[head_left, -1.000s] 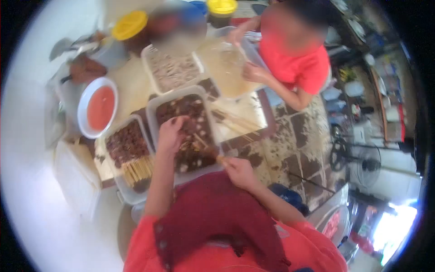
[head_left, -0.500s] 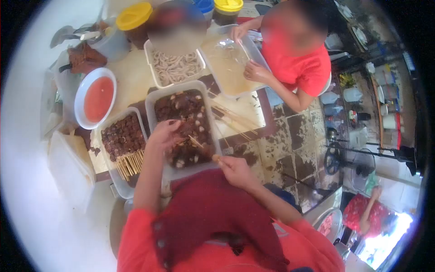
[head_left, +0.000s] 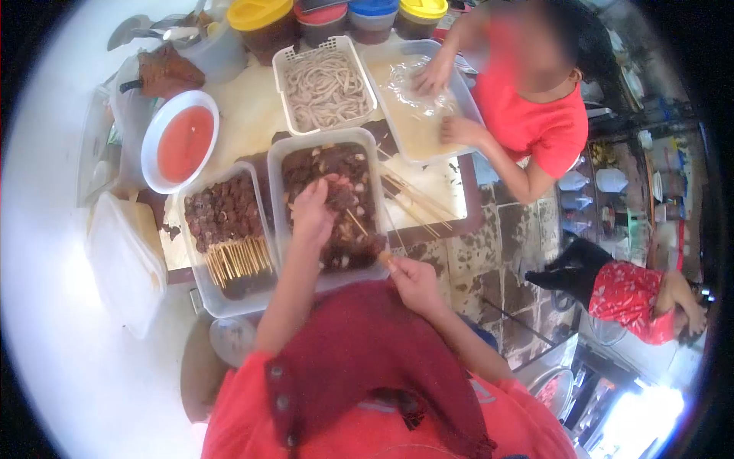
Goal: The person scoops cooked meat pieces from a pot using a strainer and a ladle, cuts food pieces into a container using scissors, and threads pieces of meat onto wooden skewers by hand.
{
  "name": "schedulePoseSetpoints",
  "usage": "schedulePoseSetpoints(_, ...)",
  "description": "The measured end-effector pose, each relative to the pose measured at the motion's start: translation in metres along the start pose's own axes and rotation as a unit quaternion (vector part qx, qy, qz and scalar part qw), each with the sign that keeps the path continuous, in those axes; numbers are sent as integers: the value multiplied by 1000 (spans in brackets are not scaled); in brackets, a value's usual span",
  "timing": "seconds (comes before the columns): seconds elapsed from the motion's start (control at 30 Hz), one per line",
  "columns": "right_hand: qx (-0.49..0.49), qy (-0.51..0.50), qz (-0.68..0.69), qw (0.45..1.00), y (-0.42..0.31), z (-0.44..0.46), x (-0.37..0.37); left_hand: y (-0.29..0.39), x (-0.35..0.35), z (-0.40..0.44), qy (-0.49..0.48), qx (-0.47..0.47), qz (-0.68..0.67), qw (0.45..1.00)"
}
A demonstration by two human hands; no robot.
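Note:
My left hand [head_left: 315, 210] reaches over the tub of dark marinated meat [head_left: 317, 157], its fingers closed around something at the meat's surface that I cannot make out. At the tub's near right corner, my right hand [head_left: 415, 283] grips a wooden skewer [head_left: 358, 223], whose bare tip points up and left toward my left hand, with dark meat near my fingers. Left of this tub stands a second tub [head_left: 222, 306] holding rows of meat skewers [head_left: 222, 213], their bare sticks toward me. Loose skewers [head_left: 417, 200] lie on the board to the right.
A bowl of orange-red liquid [head_left: 186, 145] stands at left. Behind are a white basket of pale strips [head_left: 325, 88] and lidded buckets [head_left: 260, 15]. A co-worker [head_left: 535, 115] has both hands at a tub of cloudy liquid [head_left: 417, 138]. Another person [head_left: 631, 298] is farther right.
My left hand has shifted slightly over the meat. The co-worker's hands have moved from the tub's rim into it. The view has shifted, and the person farther right shows more fully.

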State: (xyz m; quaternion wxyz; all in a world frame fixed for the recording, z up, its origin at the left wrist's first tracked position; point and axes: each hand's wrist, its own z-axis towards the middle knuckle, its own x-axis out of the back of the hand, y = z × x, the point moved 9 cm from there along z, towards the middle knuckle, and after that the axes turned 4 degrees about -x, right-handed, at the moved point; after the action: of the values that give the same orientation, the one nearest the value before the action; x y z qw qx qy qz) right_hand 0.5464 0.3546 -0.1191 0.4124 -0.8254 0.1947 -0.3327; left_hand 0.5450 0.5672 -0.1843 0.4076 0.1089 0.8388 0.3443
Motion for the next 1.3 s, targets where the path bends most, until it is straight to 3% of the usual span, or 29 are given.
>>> schedulePoseSetpoints(0.2, 49, 10, -10, 999, 1, -1, -2, 6, 9, 4, -19, 52, 85, 995)
schedulePoseSetpoints(0.33, 0, -16, -16, 1000, -8, -2, 0, 1, 9, 2, -10, 55, 55, 997)
schedulePoseSetpoints(0.5, 23, 11, -1, 1000, -12, 1, -1, -6, 6, 3, 31, 31, -44, 998)
schedulePoseSetpoints(0.63, -15, -14, -20, 1000, -16, 5, -4, -3, -5, 2, 48, 14, -39, 998)
schedulePoseSetpoints(0.8, 41, 23, 41, 998, -22, 5, -3, 13, -16, 3, 2, 22, -33, 999)
schedulePoseSetpoints(1.0, 8, -21, 57, 998, -19, 9, -10, 20, -8, 14, 45, -29, -16, 998)
schedulePoseSetpoints(1.3, 28, 2, 114, 993, -13, 13, -14, -4, -4, 4, 75, 0, -72, 995)
